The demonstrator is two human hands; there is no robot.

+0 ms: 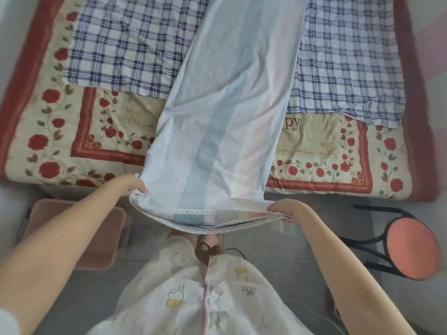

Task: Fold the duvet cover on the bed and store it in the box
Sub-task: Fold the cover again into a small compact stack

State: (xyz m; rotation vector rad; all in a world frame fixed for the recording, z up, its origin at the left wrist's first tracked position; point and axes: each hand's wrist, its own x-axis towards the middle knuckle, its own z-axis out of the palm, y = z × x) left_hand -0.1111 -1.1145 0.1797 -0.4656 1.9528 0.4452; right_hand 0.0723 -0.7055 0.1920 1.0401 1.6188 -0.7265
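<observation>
Hands point(135, 184) point(286, 210) pinch the folded duvet cover's point(217, 131) near corners.

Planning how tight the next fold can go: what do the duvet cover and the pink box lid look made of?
Duvet cover: thin, soft woven fabric, probably cotton; it creases and drapes, with a lace-like trim at the held edge. Box: its lid is smooth, rigid, matte pink, likely plastic, though blurred.
</observation>
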